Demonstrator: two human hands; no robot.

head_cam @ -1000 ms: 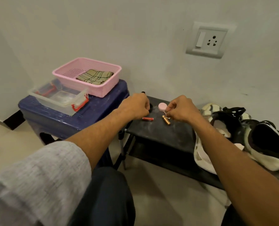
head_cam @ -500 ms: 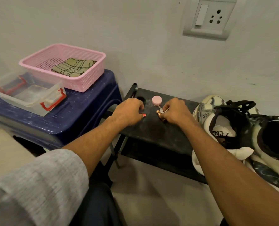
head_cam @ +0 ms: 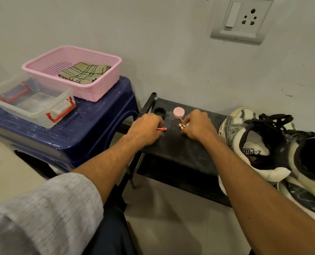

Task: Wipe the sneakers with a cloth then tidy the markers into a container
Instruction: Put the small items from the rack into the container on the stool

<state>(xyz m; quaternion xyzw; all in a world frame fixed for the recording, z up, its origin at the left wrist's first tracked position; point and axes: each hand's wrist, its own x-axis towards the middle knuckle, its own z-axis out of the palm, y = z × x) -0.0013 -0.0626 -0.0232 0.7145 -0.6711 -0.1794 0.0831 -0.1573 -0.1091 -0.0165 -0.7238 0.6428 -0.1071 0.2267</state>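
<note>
Since a second ago: the red cylinder (head_cam: 162, 128) lay clear of the fingers; now the left hand (head_cam: 145, 128) has closed over its left end and only the right tip shows. The right hand (head_cam: 197, 126) has drawn in over the gold cylinder (head_cam: 180, 125), which shows less than before.

Both hands sit low on the black surface (head_cam: 180, 151), knuckles up, fingers curled. The left grips the red piece. The right pinches the gold one at the fingertips. A pink disc (head_cam: 179, 112) lies just beyond the right hand.

Sneakers (head_cam: 248, 137) sit at the surface's right end, touching one another. A clear container (head_cam: 42, 115) with red clips stands open on the blue stool (head_cam: 101, 124) to the left, well apart from the hands. The pink basket (head_cam: 105, 85) behind it holds the folded cloth (head_cam: 84, 73).
</note>
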